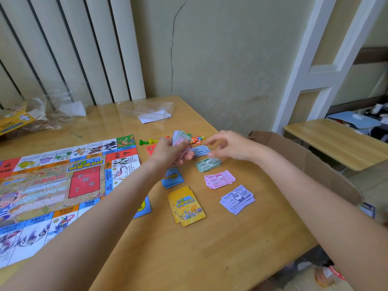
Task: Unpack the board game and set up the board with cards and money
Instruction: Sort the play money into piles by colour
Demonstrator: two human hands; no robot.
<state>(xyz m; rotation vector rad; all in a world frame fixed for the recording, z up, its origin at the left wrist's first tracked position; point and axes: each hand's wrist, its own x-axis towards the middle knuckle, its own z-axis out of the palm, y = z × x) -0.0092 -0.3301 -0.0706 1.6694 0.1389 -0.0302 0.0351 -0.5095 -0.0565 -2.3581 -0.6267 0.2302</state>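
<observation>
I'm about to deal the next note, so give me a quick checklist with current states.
1. Left hand grips the wad of notes: ok.
2. Right hand free, fingers over the blue notes: ok.
3. Green, pink and purple piles lie apart: ok.
4. Yellow cards clear of the money: ok.
5. Board lies flat: ok.
6. Next note's colour: cannot tell.

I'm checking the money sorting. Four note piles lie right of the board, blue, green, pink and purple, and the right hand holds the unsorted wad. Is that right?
Not quite: the head view shows the left hand holding the unsorted wad. The right hand hovers over the blue pile. The green, pink and purple piles and board are as stated.
</observation>
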